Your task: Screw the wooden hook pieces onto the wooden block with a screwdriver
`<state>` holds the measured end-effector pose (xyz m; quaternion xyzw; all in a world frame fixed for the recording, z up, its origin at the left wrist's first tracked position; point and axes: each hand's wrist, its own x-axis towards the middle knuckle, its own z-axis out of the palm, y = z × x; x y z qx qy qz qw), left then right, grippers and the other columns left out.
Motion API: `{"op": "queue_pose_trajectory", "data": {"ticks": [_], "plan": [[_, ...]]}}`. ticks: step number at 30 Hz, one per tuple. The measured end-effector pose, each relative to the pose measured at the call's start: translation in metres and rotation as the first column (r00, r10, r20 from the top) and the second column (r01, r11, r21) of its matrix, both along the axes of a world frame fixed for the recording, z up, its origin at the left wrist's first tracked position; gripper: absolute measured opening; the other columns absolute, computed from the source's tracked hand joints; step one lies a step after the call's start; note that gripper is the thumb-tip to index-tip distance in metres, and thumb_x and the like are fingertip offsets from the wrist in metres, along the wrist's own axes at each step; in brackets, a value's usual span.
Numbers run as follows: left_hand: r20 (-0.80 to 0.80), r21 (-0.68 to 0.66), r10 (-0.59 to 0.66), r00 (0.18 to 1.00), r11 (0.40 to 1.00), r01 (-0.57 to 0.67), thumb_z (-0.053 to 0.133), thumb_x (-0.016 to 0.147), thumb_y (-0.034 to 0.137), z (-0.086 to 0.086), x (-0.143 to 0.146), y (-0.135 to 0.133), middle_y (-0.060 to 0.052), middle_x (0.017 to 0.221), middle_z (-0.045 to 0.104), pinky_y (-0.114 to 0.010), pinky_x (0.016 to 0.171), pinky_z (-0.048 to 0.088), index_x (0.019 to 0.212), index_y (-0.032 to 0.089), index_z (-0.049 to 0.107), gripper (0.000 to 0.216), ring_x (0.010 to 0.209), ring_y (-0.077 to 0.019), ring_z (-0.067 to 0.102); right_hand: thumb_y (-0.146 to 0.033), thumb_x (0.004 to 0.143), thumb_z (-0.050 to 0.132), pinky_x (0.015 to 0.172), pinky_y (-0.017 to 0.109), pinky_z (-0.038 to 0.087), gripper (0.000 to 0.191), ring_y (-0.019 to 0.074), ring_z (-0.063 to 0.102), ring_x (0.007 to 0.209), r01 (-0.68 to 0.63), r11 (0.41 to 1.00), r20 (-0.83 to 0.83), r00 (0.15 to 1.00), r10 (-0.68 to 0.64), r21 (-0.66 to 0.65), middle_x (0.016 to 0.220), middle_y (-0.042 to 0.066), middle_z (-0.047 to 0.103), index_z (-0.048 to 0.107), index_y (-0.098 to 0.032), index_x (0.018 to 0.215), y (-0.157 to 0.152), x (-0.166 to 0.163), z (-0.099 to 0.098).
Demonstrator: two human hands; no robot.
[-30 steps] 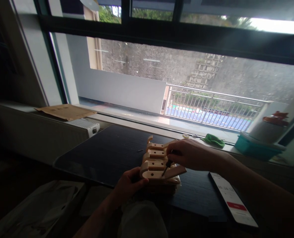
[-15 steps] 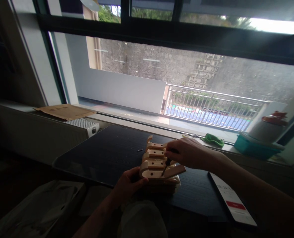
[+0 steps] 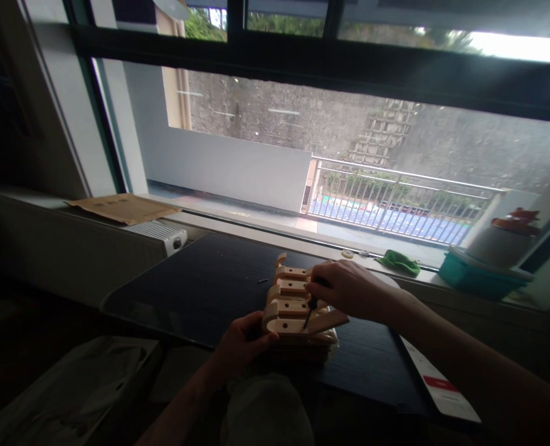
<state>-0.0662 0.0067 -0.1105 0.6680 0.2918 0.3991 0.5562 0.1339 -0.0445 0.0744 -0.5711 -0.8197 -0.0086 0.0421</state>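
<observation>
We have the wooden rack (image 3: 295, 306) in front of us on the dark table (image 3: 186, 291), its curved ends to the left and its row of strips running away towards the window. The step in hand looks like driving a fastener into the strip on the rack's near side: the screwdriver (image 3: 312, 303) leans over that strip, its tip down at the right-hand part, to the right of a dark hole (image 3: 285, 326). We cannot tell whether a screw sits beneath the tip.

Our right hand (image 3: 342, 285) is curled round the handle above the rack's right half, hiding most of it. Our left hand (image 3: 244, 339) grips the rack's near left corner, thumb on the front edge and the other fingers partly hidden behind the wood.

As we judge it, the next move calls for steady downward pressure and a turn of the wrist, the shaft in line with the hole, while our left hand braces the rack against twisting. A small metal piece (image 3: 262, 280) lies left of the rack, near its far half; a phone (image 3: 445, 387) lies to its right.
</observation>
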Motion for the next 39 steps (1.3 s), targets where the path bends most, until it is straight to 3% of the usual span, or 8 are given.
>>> {"op": "queue_pose_trajectory", "data": {"ticks": [4, 11, 20, 28, 34, 39], "plan": [[0.021, -0.016, -0.026, 0.999, 1.000, 0.026, 0.068, 0.074, 0.032, 0.001, 0.000, 0.000, -0.005, 0.098, 0.070, -0.031, 0.083, 0.049, 0.103, 0.013, 0.063, 0.035, 0.095, -0.0245, 0.062, -0.041, 0.087, 0.043, 0.047, 0.023, 0.022, 0.030, 0.0084, 0.043, 0.050, 0.002, 1.000, 0.031, 1.000, -0.002, 0.007, 0.064, -0.001, 0.060, 0.064, -0.021, 0.079, -0.004, 0.002, 0.007], [-0.002, -0.007, 0.002, 1.000, 1.000, -0.002, 0.069, 0.073, 0.033, -0.005, -0.001, 0.001, -0.004, 0.096, 0.070, -0.030, 0.081, 0.050, 0.102, 0.014, 0.064, 0.035, 0.093, -0.0240, 0.062, -0.036, 0.088, 0.043, 0.051, 0.022, 0.028, 0.028, 0.0081, 0.045, 0.053, -0.105, 0.994, -0.066, 0.993, 0.103, -0.028, 0.065, -0.001, 0.059, 0.064, -0.021, 0.079, 0.000, 0.011, 0.004], [-0.026, 0.033, 0.016, 1.000, 0.999, -0.015, 0.068, 0.073, 0.032, -0.001, -0.001, 0.000, -0.004, 0.097, 0.070, -0.029, 0.082, 0.050, 0.102, 0.014, 0.065, 0.034, 0.094, -0.0239, 0.062, -0.038, 0.088, 0.042, 0.045, 0.022, 0.024, 0.029, 0.0077, 0.041, 0.048, -0.016, 1.000, -0.057, 0.998, 0.016, -0.011, 0.063, -0.001, 0.059, 0.065, -0.021, 0.082, -0.001, 0.007, 0.003], [-0.015, 0.006, 0.001, 1.000, 1.000, -0.001, 0.068, 0.074, 0.033, -0.004, 0.000, 0.001, -0.004, 0.097, 0.070, -0.030, 0.082, 0.050, 0.104, 0.014, 0.064, 0.036, 0.094, -0.0242, 0.063, -0.031, 0.087, 0.045, 0.053, 0.021, 0.030, 0.021, 0.0080, 0.048, 0.057, -0.171, 0.984, -0.045, 0.985, 0.169, -0.052, 0.068, -0.002, 0.061, 0.065, -0.023, 0.086, 0.000, 0.015, 0.006], [-0.015, 0.020, -0.003, 1.000, 1.000, 0.003, 0.068, 0.074, 0.032, -0.006, -0.001, 0.002, -0.005, 0.099, 0.070, -0.030, 0.083, 0.050, 0.105, 0.014, 0.063, 0.037, 0.095, -0.0242, 0.063, -0.038, 0.089, 0.042, 0.049, 0.021, 0.027, 0.030, 0.0075, 0.044, 0.052, -0.073, 0.997, -0.079, 0.994, 0.070, -0.039, 0.065, 0.000, 0.059, 0.062, -0.018, 0.077, 0.005, 0.013, -0.002], [0.005, 0.023, -0.011, 1.000, 1.000, 0.011, 0.068, 0.075, 0.033, -0.004, -0.001, 0.002, -0.005, 0.100, 0.070, -0.031, 0.085, 0.049, 0.105, 0.014, 0.063, 0.036, 0.097, -0.0248, 0.062, -0.040, 0.088, 0.043, 0.046, 0.022, 0.024, 0.030, 0.0072, 0.041, 0.049, -0.041, 0.998, -0.023, 0.999, 0.040, -0.042, 0.063, -0.001, 0.058, 0.062, -0.020, 0.079, 0.001, 0.011, 0.003]]}}
